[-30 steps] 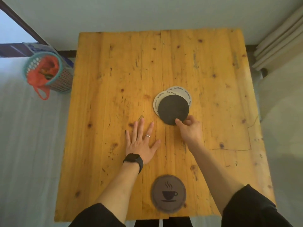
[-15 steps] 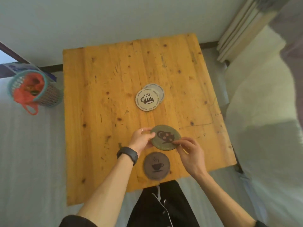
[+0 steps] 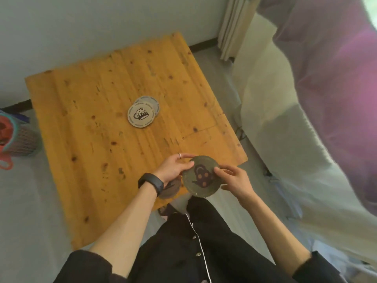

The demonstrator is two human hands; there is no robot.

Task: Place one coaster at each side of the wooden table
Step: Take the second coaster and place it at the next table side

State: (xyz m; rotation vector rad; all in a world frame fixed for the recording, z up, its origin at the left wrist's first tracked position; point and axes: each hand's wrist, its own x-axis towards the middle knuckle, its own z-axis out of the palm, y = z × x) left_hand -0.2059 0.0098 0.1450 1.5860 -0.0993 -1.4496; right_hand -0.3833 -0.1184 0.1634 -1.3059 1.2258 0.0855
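Note:
A green round coaster (image 3: 201,177) with a dark teapot print is held in the air over the wooden table's (image 3: 98,139) near right corner. My left hand (image 3: 175,169) pinches its left rim and my right hand (image 3: 234,179) pinches its right rim. A brown coaster (image 3: 170,190) lies at the table's near edge, mostly hidden under my left wrist. Near the table's middle, a white coaster (image 3: 140,115) with a mug print lies overlapping a second white coaster (image 3: 154,103).
A teal mesh basket (image 3: 15,137) with a red bag stands on the floor left of the table. A white bed (image 3: 285,123) with a purple blanket (image 3: 336,68) runs along the right side. The wall is behind the table's far edge.
The dark coaster was lifted off the central stack, turned print-side up and taken in both hands. The view has swung toward the table's right side.

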